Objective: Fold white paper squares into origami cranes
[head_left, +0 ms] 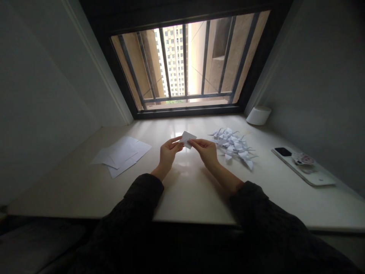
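A small folded square of white paper (188, 137) is held up in front of me, a little above the white sill. My left hand (170, 149) pinches its left side between thumb and fingers. On its lower right side, my right hand (205, 149) grips it with thumb and fingertips. Just right of my right hand lies a heap of folded white paper cranes (232, 144). Several loose sheets of white paper (124, 152) overlap on the left. How the folded square's layers lie is too small to tell.
The white sill (188, 198) runs between two side walls, its front edge close to me. A phone in a pale case with a round grip (306, 167) lies at the right. Behind it stands a white rounded object (258, 115). At the back is a barred window (185, 64).
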### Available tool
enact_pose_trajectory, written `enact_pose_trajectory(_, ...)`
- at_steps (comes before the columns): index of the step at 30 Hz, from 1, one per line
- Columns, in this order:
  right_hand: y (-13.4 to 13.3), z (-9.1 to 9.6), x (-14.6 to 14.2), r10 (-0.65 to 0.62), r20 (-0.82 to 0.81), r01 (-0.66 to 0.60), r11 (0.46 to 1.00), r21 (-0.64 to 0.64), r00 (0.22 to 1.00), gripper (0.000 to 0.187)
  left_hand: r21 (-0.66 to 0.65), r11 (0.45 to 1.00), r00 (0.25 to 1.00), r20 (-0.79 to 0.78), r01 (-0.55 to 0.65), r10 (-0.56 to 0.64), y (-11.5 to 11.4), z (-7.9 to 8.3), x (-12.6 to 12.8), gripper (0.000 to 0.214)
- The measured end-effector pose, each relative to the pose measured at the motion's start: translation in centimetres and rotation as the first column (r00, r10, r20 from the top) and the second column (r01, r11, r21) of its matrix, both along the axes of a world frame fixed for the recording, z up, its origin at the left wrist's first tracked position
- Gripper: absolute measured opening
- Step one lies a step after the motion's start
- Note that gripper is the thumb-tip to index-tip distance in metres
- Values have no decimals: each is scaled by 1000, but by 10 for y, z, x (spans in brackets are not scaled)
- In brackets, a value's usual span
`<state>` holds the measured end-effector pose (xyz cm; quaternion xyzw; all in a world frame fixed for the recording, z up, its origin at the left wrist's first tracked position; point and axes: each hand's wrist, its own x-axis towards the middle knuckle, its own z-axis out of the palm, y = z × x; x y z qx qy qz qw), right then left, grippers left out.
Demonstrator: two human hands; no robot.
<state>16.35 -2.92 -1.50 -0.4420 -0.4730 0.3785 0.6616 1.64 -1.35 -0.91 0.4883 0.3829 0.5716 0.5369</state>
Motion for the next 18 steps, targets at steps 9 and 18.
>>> enact_pose_trajectory(9, 1, 3, -2, 54, -151, -61, 997, -40, 987, 22, 32, 997, 997, 34, -66, 65, 1, -3, 0, 31)
enact_pose_trajectory(18, 4, -1, -4, 98, -255, -123, 989, -84, 962, 25, 24, 995, 993, 72, -95, 93, 1, -4, 2, 29)
